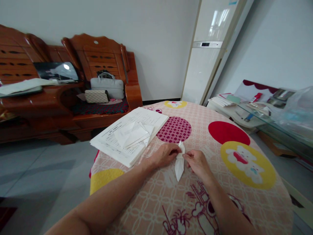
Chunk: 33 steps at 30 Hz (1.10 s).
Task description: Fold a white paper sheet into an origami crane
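Observation:
A narrow piece of folded white paper [179, 168], pointed at both ends, lies lengthwise away from me on the patterned tablecloth [151, 199]. My left hand [167, 154] grips its left edge near the middle, fingers curled. From the right, my right hand [196, 160] pinches the same paper between thumb and index finger. Both hands are close together, with the lower point of the paper sticking out towards me.
Left of my hands, a stack of printed sheets [114, 143] carries some folded white papers [137, 134]. Beyond the round table stand a wooden sofa [97, 52] with bags and a tall white appliance [198, 71]. At right is a cluttered glass-topped side table [274, 124].

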Each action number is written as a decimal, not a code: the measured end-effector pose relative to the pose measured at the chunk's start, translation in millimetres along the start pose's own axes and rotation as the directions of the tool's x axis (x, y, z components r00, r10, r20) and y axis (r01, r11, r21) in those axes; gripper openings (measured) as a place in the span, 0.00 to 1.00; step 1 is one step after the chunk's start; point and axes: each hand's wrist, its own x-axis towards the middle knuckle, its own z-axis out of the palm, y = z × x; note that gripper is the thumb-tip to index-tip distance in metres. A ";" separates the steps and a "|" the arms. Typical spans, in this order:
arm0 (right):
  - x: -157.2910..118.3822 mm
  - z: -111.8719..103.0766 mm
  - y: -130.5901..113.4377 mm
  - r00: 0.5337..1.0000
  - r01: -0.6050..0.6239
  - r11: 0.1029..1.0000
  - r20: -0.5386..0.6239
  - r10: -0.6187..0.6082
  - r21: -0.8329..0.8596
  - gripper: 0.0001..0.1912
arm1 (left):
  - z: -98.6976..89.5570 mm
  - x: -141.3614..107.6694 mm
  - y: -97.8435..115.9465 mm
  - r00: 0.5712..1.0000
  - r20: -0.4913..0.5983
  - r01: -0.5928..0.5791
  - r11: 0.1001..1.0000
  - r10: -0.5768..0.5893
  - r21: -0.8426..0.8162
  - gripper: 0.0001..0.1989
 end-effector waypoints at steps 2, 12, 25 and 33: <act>0.2 1.3 -0.6 1.000 -0.015 0.993 -0.002 0.016 0.116 0.12 | 1.1 0.3 1.2 1.000 -0.030 -0.004 1.000 0.004 0.002 0.16; -0.6 6.4 -1.9 0.973 0.224 0.890 -0.042 -0.226 0.398 0.12 | -1.6 -2.0 7.4 0.985 -0.122 -0.127 0.991 0.122 -0.037 0.20; -3.9 -18.3 2.4 0.818 0.574 0.806 -0.151 -0.555 0.143 0.12 | 6.1 2.2 12.8 0.964 -0.133 0.050 0.653 -0.229 -0.756 0.15; -5.7 -13.4 5.0 0.719 0.653 0.754 -0.258 -0.645 -0.067 0.11 | 5.8 2.3 17.0 0.956 -0.087 0.095 0.576 -0.281 -0.812 0.18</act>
